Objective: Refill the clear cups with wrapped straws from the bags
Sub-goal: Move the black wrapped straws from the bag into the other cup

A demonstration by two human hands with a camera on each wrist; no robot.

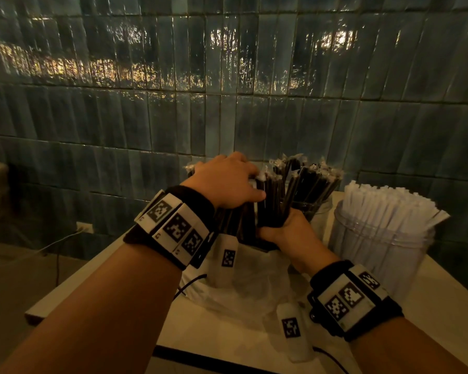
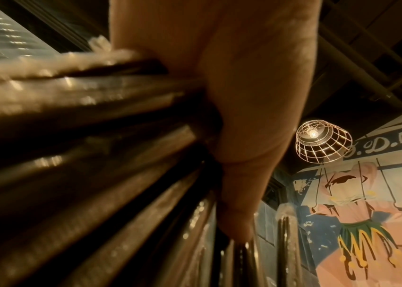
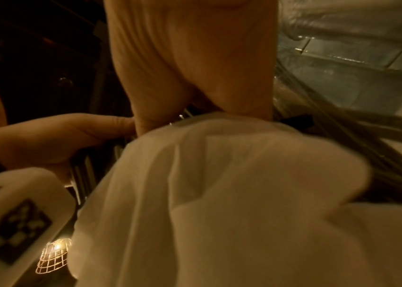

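Above the bag (image 1: 243, 268), both hands — left (image 1: 224, 182), right (image 1: 287, 230) (below) — clutch black straws (image 1: 268, 203).

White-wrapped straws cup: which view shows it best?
Head view: the clear cup of white-wrapped straws stands whole at the right of the table. The left wrist view misses it; the right wrist view shows nothing identifiable as it.

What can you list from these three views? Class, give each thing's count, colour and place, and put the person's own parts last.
black straws: one bundle, clear-wrapped, held upright over the bag
plastic bag: one, whitish, on the table under the hands
cup of black straws: one, clear, behind the bundle
cup of white straws: one, clear, right side
table: one, pale
tiled wall: blue-grey, behind
cage lamp: one, lit, overhead
left hand: grips the bundle's top
right hand: grips its lower part
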